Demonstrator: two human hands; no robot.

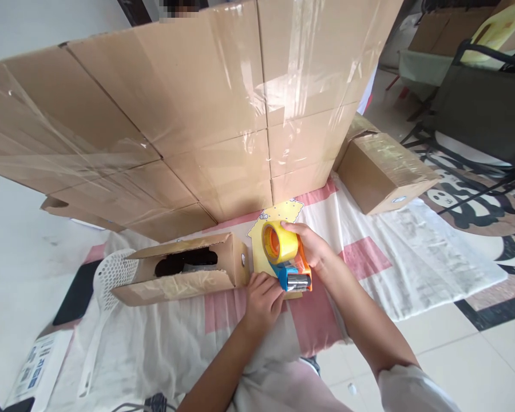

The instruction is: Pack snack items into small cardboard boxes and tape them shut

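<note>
My right hand is wrapped round a tape dispenser with a blue and orange body and a big yellow roll of tape. My left hand lies just left of the dispenser's metal roller end, its fingers curled in; what they hold, if anything, is hidden. Under the dispenser is a flat yellow sheet with a patterned far end, partly covered. Close to my left fingers stands the end of a long cardboard box, its top flaps parted over a dark inside.
A tall wall of taped cardboard boxes rises behind the cloth-covered table. A closed carton sits at right. To the left lie a white slotted skimmer, a black flat object and a white printed box. A dark chair stands beyond.
</note>
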